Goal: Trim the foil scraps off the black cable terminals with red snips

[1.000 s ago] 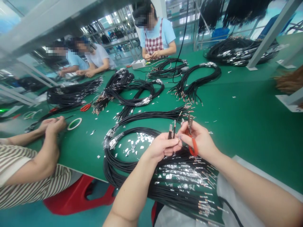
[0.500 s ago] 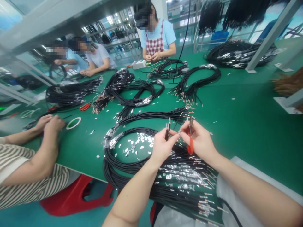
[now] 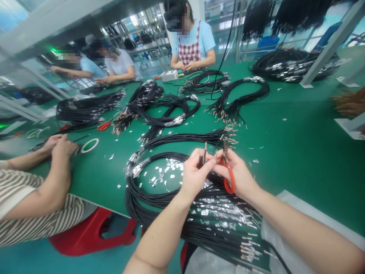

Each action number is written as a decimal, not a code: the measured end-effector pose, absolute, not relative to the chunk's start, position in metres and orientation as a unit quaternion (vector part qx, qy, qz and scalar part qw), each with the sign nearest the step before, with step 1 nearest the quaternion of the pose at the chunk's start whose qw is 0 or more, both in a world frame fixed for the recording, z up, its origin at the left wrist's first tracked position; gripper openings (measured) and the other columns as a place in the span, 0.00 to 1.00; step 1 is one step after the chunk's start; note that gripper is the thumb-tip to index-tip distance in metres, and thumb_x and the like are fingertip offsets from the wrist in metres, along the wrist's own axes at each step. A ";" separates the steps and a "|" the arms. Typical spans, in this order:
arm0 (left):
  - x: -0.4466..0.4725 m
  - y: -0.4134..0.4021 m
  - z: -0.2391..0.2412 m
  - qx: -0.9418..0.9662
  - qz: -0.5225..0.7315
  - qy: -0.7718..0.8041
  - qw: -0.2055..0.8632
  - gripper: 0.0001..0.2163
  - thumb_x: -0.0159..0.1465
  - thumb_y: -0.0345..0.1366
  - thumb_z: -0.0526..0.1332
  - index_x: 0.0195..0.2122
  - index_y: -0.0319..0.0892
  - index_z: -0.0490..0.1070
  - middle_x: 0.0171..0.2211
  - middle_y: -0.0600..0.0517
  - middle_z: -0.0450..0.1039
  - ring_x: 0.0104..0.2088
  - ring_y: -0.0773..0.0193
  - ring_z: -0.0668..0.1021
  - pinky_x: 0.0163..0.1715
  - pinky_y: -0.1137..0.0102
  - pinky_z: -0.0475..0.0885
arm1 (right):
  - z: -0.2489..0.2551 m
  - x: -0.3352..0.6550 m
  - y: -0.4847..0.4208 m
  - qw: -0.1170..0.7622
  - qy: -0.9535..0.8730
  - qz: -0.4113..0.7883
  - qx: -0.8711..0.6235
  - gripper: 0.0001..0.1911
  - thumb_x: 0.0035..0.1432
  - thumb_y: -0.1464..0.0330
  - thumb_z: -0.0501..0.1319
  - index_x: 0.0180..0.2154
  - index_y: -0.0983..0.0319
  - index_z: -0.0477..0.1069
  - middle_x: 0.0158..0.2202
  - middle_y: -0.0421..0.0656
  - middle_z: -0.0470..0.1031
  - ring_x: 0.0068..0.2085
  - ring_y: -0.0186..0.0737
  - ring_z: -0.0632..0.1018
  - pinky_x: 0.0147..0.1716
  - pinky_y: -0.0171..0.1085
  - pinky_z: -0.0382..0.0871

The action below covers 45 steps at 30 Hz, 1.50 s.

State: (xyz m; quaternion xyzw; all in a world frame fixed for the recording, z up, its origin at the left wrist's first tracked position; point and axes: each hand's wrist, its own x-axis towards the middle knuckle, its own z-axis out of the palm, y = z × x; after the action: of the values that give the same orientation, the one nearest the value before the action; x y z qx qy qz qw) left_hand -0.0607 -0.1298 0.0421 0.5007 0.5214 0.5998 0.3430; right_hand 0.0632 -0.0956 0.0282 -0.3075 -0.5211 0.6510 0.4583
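Note:
My left hand [image 3: 195, 173] is closed in a pinch round the ends of two black cables [image 3: 204, 153], which stick upward with metal tips. My right hand [image 3: 238, 173] is closed on small scissors with red handles [image 3: 228, 177], their blades pointing up right beside the cable ends. Both hands hover over a big bundle of black cables [image 3: 159, 198] wrapped in silvery foil, looped on the green table [image 3: 299, 152] in front of me.
Several more black cable bundles [image 3: 159, 106] lie across the table, with foil scraps [image 3: 162, 175] scattered about. A roll of tape [image 3: 89, 145] and red scissors [image 3: 103, 125] lie at left. A person's hands [image 3: 57, 146] work at my left; three others sit at the far side.
My hands have shifted slightly and drawn closer together; the scissors' red loop now hangs lower in my right hand. The view has drifted a little to the left.

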 end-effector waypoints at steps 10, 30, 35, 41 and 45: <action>-0.067 -0.129 0.043 0.436 0.566 0.528 0.459 0.08 0.54 0.39 0.64 0.28 0.39 0.72 0.20 0.56 0.68 0.17 0.75 0.64 0.20 0.76 0.61 | 0.029 0.065 -0.097 0.410 -0.522 0.681 -0.311 0.17 0.42 0.68 0.69 0.32 0.59 0.64 0.25 0.34 0.71 0.27 0.31 0.72 0.29 0.33 0.66; -0.074 -0.116 0.047 0.333 0.589 0.479 0.560 0.07 0.55 0.36 0.60 0.28 0.37 0.66 0.22 0.54 0.67 0.17 0.75 0.65 0.11 0.79 0.48 | 0.052 0.092 -0.086 0.195 -0.653 0.662 -0.313 0.17 0.55 0.57 0.59 0.23 0.63 0.66 0.15 0.36 0.66 0.16 0.28 0.66 0.16 0.30 0.61; -0.073 -0.116 0.050 0.339 0.590 0.488 0.546 0.05 0.55 0.33 0.57 0.28 0.36 0.67 0.17 0.55 0.65 0.13 0.77 0.60 0.11 0.78 0.48 | 0.043 0.087 -0.088 0.162 -0.671 0.646 -0.327 0.21 0.56 0.56 0.58 0.18 0.62 0.61 0.14 0.36 0.65 0.15 0.27 0.65 0.16 0.29 0.59; -0.070 -0.119 0.050 0.350 0.576 0.503 0.541 0.03 0.53 0.31 0.56 0.28 0.36 0.65 0.16 0.55 0.65 0.12 0.77 0.59 0.12 0.78 0.48 | 0.038 0.086 -0.087 0.175 -0.666 0.652 -0.317 0.21 0.56 0.56 0.58 0.19 0.62 0.62 0.14 0.36 0.65 0.16 0.27 0.65 0.17 0.29 0.59; -0.069 -0.119 0.047 0.356 0.587 0.502 0.526 0.02 0.54 0.31 0.57 0.27 0.38 0.64 0.16 0.56 0.65 0.12 0.77 0.58 0.12 0.78 0.48 | 0.038 0.084 -0.092 0.187 -0.646 0.662 -0.331 0.21 0.56 0.57 0.58 0.19 0.62 0.61 0.13 0.34 0.64 0.14 0.26 0.64 0.16 0.29 0.58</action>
State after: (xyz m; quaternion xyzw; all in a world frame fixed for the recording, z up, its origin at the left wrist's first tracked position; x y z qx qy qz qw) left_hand -0.0693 -0.1195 0.0469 0.3559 0.5020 0.5872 0.5258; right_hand 0.0839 -0.0925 0.0381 -0.3305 -0.6464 0.6616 0.1874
